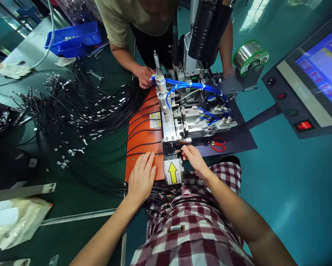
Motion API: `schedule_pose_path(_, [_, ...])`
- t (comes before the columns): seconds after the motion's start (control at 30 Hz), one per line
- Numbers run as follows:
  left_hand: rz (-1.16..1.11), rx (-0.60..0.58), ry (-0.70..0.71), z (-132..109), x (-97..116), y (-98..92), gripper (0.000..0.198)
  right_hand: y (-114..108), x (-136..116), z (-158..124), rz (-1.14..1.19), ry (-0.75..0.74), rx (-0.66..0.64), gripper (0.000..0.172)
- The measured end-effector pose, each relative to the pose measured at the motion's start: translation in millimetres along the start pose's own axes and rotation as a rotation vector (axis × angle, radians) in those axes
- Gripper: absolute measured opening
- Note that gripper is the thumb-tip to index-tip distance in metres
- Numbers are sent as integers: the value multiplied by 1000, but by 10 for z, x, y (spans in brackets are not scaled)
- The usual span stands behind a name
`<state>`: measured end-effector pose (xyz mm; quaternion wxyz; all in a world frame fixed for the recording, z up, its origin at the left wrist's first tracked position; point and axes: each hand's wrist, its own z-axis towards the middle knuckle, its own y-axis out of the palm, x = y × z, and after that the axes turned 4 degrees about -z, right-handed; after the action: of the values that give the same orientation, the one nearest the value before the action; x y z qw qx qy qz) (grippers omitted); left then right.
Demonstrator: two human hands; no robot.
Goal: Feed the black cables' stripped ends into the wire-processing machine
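Note:
My left hand [141,176] lies flat on the orange plate [143,138], its fingers stretched out and resting by the nearest black cable [160,153]. This cable runs across the plate to the front of a soldering machine [167,125]. At its stripped end, my right hand [192,157] has thumb and forefinger pinched together; the fingertips partly hide the wires. Several more black cables lie side by side on the plate and reach under the machine's metal bar. Just below my right fingers sits a white drum with a yellow arrow [173,172].
A big bundle of black cables [99,107] spreads over the green bench at left. Red-handled cutters [218,144] lie right of the machine. A solder spool [250,55] and a touchscreen [321,70] stand at right. Across from me, a co-worker's hand [145,77] touches the machine's far side.

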<state>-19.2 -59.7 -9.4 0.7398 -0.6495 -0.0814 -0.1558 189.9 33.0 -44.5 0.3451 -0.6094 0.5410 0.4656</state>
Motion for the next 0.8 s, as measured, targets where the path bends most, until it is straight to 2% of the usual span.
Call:
schedule_pose_path(0.23, [-29,-11,3,37,-36,-8,47,-463,193,-280,-37,58,143,49])
schedule_pose_path(0.4, [-113,-17,69,472,-241,-78,47,-578,308,-415,-26,98,210,47])
schedule_pose_path(0.5, [-206,-58,150,661,-356,-254,41,-592,283,-452,-18,109,201,46])
schedule_pose_path(0.6, [-249,-41,201,451,-400,-512,31,-652,208,-505,-13,110,201,44])
schedule_pose_path(0.7, [-131,-333,438,-16,-445,-691,27,-720,137,-552,-16,113,229,40])
schedule_pose_path(0.8, [81,-417,439,-346,-543,-728,35,-707,83,-561,-12,128,205,36])
